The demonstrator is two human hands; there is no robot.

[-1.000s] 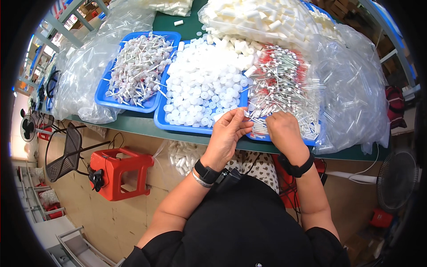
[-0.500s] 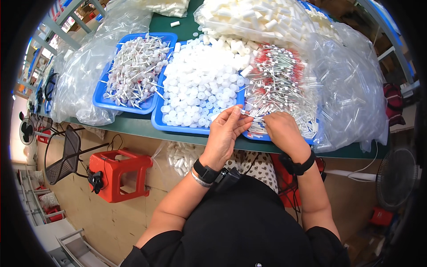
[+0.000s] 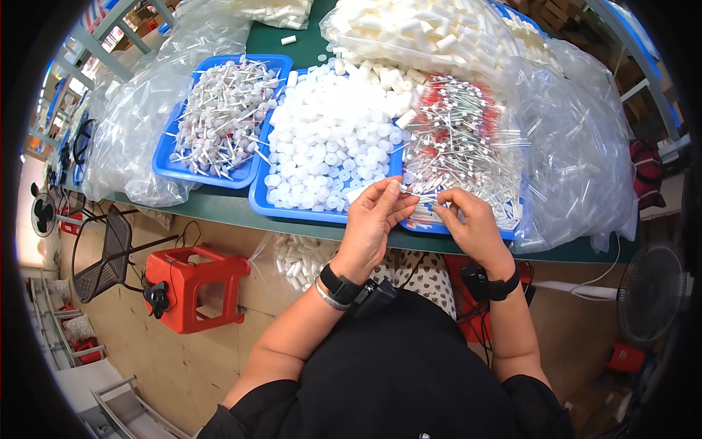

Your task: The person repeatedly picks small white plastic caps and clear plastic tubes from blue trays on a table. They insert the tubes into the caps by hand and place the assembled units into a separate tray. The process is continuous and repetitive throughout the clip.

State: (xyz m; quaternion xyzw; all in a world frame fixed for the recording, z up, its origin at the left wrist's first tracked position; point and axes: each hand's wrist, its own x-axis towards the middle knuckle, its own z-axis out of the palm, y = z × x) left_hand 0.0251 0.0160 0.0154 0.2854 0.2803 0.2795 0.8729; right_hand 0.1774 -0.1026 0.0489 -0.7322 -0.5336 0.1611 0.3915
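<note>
The left hand pinches a small white cap between thumb and fingertips, its grip closed on the piece just above the near rim of the middle blue tray. The right hand is closed on a thin white stick whose tip reaches toward the left hand's fingers; the two hands sit near each other, over the near edge of the green counter. Both wrists carry black bands.

The middle tray is heaped with round white caps. Just beside it on the person's right, another tray holds a tangle of white sticks with red ends. On the left, a third blue tray holds assembled sticks with small heads. Clear plastic bags lie at both ends of the counter, and a bag of white tubes sits at the back.

Below the counter stands a red plastic stool on the floor, with a black mesh chair to its left
</note>
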